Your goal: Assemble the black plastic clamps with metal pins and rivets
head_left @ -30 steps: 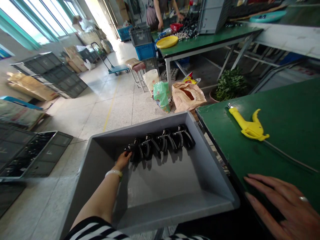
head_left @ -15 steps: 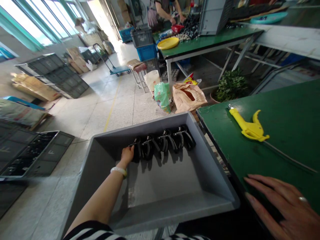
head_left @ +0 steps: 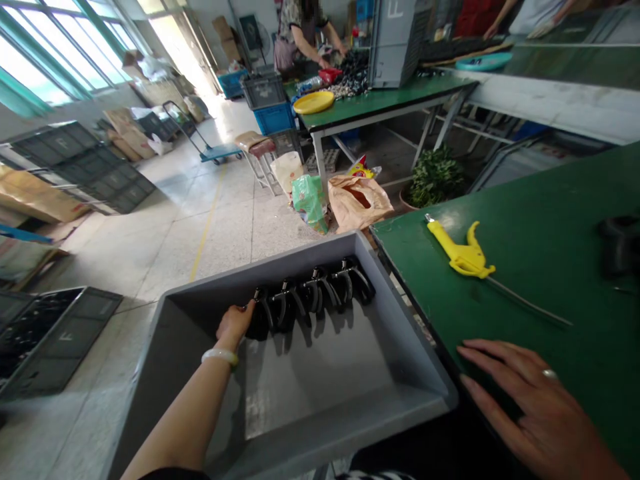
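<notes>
Head view, left grip [head_left: 234,327] partly hidden at leftmost black part [head_left: 259,320], hold unclear; right grip [head_left: 533,397] loosely spread

Grey bin [head_left: 320,380] carrying four black parts [head_left: 320,297] along its far wall, green tabletop [head_left: 530,267] bearing yellow blow gun [head_left: 465,259], right hand [head_left: 535,400] resting near its edge, blurred dark object [head_left: 623,247].

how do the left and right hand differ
Place: the left hand is inside the gray bin, at the leftmost black part, while the right hand lies on the green table by its edge. Pose: the left hand's grip is partly hidden and hard to judge; the right hand is open, reaching flat. Wear: the left hand has a pale bangle at the wrist, the right hand a ring. Both are ungloved.
</notes>
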{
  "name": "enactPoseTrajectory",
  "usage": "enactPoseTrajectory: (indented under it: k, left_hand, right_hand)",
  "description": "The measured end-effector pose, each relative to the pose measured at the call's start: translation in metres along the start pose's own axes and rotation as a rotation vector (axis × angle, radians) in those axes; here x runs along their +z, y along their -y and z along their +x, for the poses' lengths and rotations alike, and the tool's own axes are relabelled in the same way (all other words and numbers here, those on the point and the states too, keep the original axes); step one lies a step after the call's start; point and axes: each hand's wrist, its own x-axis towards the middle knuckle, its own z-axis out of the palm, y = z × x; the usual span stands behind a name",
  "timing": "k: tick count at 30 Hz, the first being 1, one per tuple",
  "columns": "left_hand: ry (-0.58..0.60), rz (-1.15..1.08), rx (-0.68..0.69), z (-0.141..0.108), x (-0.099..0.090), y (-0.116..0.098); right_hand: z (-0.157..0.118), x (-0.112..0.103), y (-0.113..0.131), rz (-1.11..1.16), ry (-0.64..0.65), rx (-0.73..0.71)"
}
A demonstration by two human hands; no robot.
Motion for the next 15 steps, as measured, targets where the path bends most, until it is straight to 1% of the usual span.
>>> enactPoseTrajectory:
  k: [2,3,4,5,6,8,9,11,13,14,15]
  left_hand:
    - [-0.094,-0.017,0.048,-0.015,-0.010,-0.013]
    - [-0.168,-0.045,0.119,-0.026,-0.016,-0.024]
    - [-0.225,-0.086,0.251,-0.039,-0.021,-0.038]
    - [-0.241,-0.136,0.408,-0.055,-0.026,-0.056]
    - [-0.224,-0.192,0.557,-0.074,-0.031,-0.076]
    - [-0.128,-0.314,0.933,-0.121,-0.042,-0.124]
    - [-0.097,-0.396,1.115,-0.148,-0.047,-0.150]
    - [0.035,-0.503,1.454,-0.211,-0.057,-0.202]
    - [0.239,-0.490,1.776,-0.281,-0.064,-0.253]
    - [0.314,-0.425,1.897,-0.316,-0.065,-0.278]
    - [0.345,-0.374,1.999,-0.351,-0.064,-0.303]
  right_hand:
    - [0.003,-0.002,0.003,0.022,0.001,0.028]
    - [0.005,-0.004,0.006,0.041,0.014,0.053]
    - [0.006,-0.007,0.009,0.069,0.034,0.082]
    - [0.007,-0.011,0.013,0.106,0.064,0.114]
    - [0.008,-0.016,0.017,0.150,0.085,0.149]
    - [0.007,-0.031,0.021,0.235,0.115,0.209]
    - [0.005,-0.040,0.021,0.262,0.134,0.223]
    - [-0.007,-0.064,0.017,0.249,0.180,0.247]
    - [-0.031,-0.093,0.013,0.184,0.192,0.323]
    - [-0.047,-0.109,0.012,0.148,0.179,0.386]
    - [-0.067,-0.125,0.012,0.119,0.161,0.458]
